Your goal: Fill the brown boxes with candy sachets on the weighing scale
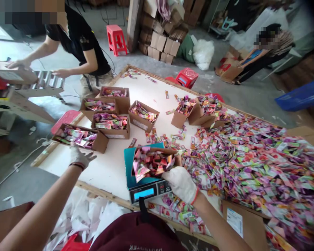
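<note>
My left hand point(80, 157), in a white glove, is beside the near edge of a cardboard box point(101, 142) filled with small colourful packets. Its fingers are spread and it holds nothing. On a teal-topped digital scale point(129, 167) with a lit blue display sits another cardboard box point(178, 159), heaped with red and pink packets point(157, 162). At that box's near right corner my gloved right hand point(183, 183) is closed, its fingertips partly hidden against the cardboard.
Several filled boxes point(111, 134) stand at the table's left and back. A large heap of packets point(240, 164) covers the right side. A co-worker point(78, 42) handles a box at a roller conveyor point(47, 82); another person point(274, 45) bends over a carton behind. Red stools point(116, 40) stand beyond.
</note>
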Tool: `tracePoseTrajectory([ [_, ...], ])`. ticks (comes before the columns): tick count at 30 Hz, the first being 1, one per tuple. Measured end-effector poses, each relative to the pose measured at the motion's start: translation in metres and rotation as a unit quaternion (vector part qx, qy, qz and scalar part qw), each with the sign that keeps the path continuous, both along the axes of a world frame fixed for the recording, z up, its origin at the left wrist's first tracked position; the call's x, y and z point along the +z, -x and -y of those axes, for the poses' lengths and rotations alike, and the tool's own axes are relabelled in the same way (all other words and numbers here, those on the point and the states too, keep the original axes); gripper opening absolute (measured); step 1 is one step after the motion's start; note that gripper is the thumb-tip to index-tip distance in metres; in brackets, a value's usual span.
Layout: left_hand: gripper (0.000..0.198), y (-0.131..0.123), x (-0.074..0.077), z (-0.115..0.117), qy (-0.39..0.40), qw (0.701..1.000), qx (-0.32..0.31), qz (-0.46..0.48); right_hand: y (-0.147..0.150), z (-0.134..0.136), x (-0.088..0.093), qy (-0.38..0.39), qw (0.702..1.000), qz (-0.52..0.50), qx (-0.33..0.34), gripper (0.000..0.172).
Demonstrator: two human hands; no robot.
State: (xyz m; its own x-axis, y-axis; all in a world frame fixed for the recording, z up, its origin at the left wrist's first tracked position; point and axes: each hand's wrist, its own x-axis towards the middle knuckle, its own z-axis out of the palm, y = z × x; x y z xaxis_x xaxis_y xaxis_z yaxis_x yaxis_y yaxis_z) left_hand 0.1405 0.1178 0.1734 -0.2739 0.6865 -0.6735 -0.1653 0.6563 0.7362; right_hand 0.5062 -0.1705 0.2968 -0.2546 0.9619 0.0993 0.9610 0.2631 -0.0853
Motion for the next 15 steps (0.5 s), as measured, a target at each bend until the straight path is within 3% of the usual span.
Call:
tracePoseTrajectory([
  [2,0.086,0.001,-0.003,0.038,0.037,0.999,0.012,0.026,0.008,-0.004,-0.009,-0.016,0.999,-0.001,0.028,0.053],
  [4,0.073,0.007,-0.012,0.082,0.067,0.998,-0.014,0.010,0.006,0.001,-0.007,-0.030,0.998,-0.037,0.039,0.055],
  [8,0.043,0.026,-0.034,0.168,0.084,0.995,-0.052,-0.027,-0.011,0.019,0.022,-0.028,0.983,-0.178,-0.029,0.046],
  [11,0.038,0.036,-0.043,0.217,0.077,0.996,-0.043,-0.023,-0.019,0.021,0.040,-0.016,0.971,-0.224,-0.087,0.068],
  [15,0.036,0.032,-0.042,0.255,0.090,0.995,-0.039,-0.008,-0.007,0.005,0.040,0.014,0.970,-0.230,-0.082,0.100],
])
